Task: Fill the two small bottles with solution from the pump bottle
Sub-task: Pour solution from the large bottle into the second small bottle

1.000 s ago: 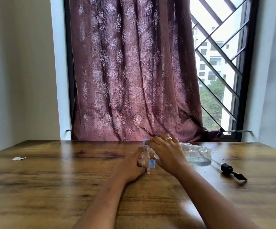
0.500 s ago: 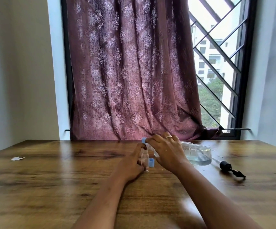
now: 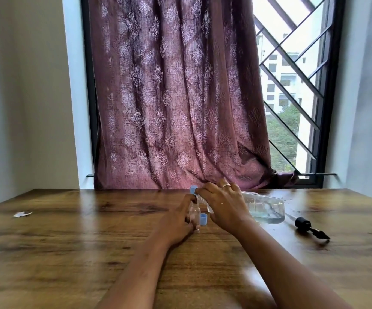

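Observation:
My left hand (image 3: 178, 221) holds a small clear bottle (image 3: 195, 214) upright on the wooden table (image 3: 69, 253). My right hand (image 3: 224, 202) grips the large clear pump bottle (image 3: 265, 207), tipped almost flat with its neck over the small bottle's mouth. A little bluish solution lies in its lower side. A blue cap (image 3: 203, 219) stands on the table between my hands. Another blue cap (image 3: 193, 189) shows just behind my right fingers; what is under it is hidden. The black pump head (image 3: 309, 226) with its tube lies on the table to the right.
A small white scrap (image 3: 22, 214) lies at the far left of the table. A maroon curtain (image 3: 176, 97) and a barred window (image 3: 292, 85) stand behind the table's far edge. Droplets dot the table near the pump head.
Both hands have stayed nearly in place with the pump bottle tilted over the small bottle. The view has shifted slightly.

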`<state>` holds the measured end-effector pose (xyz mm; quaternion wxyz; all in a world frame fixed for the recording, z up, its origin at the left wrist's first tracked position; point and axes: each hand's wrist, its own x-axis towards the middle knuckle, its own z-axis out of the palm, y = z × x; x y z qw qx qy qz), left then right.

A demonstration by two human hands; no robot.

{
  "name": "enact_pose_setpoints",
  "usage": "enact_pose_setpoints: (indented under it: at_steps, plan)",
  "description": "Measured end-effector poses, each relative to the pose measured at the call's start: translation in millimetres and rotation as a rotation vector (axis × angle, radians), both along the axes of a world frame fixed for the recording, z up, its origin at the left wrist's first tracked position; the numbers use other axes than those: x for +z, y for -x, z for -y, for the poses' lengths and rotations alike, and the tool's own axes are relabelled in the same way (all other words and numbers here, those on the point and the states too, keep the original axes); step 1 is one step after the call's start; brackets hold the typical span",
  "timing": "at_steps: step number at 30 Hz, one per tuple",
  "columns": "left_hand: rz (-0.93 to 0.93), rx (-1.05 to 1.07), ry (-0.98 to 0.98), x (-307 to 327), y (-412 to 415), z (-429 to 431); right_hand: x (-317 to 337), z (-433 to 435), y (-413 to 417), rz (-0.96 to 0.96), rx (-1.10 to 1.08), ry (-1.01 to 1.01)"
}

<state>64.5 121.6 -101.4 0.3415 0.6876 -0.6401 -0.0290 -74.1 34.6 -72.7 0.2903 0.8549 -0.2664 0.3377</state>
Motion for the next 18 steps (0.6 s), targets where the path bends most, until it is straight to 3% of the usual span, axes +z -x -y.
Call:
enact_pose_setpoints:
  at_steps: [18]
  plan:
    - [0.035, 0.014, 0.056, -1.8, 2.6, -0.2, 1.6, -2.2, 1.5, 0.009, -0.008, 0.037]
